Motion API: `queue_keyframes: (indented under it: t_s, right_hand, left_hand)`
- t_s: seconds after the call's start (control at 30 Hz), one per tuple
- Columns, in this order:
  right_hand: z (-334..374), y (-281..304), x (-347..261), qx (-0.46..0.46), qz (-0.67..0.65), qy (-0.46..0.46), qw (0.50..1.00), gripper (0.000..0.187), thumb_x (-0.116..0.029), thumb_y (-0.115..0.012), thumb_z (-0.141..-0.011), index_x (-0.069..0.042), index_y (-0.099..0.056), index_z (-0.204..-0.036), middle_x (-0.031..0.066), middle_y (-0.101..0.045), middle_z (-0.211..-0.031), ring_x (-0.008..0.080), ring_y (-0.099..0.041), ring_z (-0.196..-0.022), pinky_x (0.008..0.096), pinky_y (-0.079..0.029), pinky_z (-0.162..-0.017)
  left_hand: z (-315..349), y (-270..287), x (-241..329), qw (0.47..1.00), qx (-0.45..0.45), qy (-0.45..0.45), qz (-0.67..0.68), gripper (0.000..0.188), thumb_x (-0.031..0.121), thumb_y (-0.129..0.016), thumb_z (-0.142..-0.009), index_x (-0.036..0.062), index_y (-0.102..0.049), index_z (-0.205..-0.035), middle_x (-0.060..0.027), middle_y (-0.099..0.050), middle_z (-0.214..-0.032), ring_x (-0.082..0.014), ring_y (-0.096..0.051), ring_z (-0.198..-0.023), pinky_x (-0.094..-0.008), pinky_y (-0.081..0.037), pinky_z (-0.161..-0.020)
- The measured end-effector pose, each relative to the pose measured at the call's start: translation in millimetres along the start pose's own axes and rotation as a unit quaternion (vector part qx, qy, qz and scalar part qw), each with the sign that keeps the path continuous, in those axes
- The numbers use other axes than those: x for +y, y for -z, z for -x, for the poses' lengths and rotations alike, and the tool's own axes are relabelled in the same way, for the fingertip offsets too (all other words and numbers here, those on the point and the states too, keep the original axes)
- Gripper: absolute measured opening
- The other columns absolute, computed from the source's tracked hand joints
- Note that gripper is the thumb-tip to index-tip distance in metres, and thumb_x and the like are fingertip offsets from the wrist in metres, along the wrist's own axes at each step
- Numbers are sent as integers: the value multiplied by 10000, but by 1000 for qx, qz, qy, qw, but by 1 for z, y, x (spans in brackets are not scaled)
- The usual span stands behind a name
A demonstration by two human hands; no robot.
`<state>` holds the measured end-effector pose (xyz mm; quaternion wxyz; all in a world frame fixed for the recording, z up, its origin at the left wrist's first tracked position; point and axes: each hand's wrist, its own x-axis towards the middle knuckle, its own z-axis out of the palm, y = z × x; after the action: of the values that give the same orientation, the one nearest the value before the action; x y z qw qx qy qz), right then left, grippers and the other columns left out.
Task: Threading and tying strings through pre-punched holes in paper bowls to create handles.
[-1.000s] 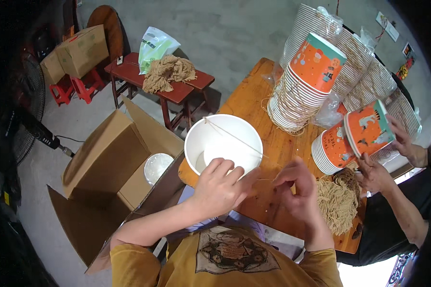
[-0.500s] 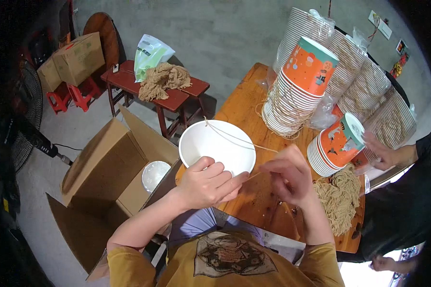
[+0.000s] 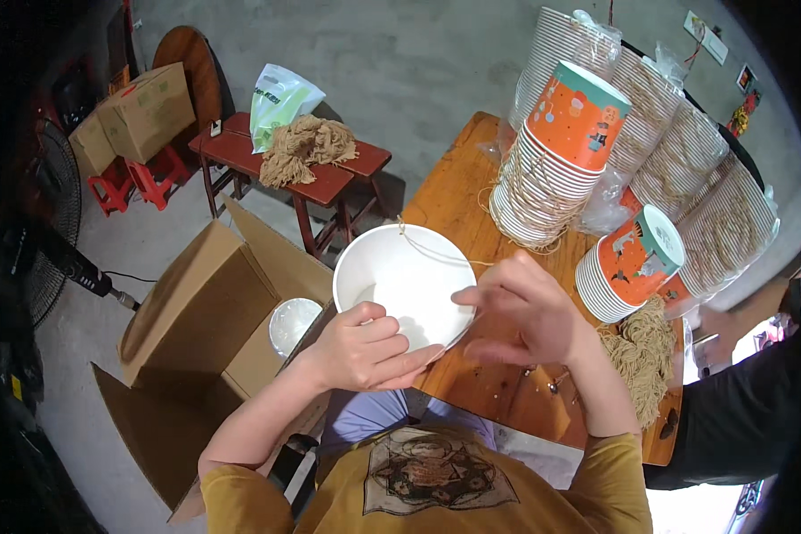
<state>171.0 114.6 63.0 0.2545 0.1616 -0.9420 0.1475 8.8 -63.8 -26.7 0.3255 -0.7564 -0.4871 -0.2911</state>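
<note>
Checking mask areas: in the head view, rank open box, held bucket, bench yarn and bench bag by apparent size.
1. Open box
2. Held bucket
3. Bench yarn and bench bag: too alike to rank.

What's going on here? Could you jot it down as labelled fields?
Left hand: curled over the near rim of the white bucket
Right hand: open, at the bucket's right side
Thin cord: from the bucket's far rim toward the right hand
Wooden table: holds orange-printed bucket stacks and a tan cord bundle
Left side: open cardboard box
</note>
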Motion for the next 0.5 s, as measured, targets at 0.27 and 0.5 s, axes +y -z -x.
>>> queue_keyframes:
  t_s: [0.27, 0.5]
  right_hand:
    - [23, -25, 21, -97, 16, 19, 995, 218, -190, -729, -714, -119, -658, -907, 21, -526, -821, 215, -511, -750, 331, -428, -647]
    - [15, -8, 37, 29, -323, -335, 885, 189, -233, -620, -898, -47, -650, -899, -39, -616, -766, 97, -566, -679, 246, -423, -590]
  left_hand:
    - [-2, 14, -16, 999, 2, -2, 49, 352, 216, -711, -650, 180, -700, -1000, 85, -424, -623, -106, -451, -611, -251, -371, -660]
    - [-20, 27, -51, 945, 230, 211, 103, 541, 340, -625, -800, -17, -539, -1197, -182, -431, -1254, -330, -422, -1177, -454, -344, -992]
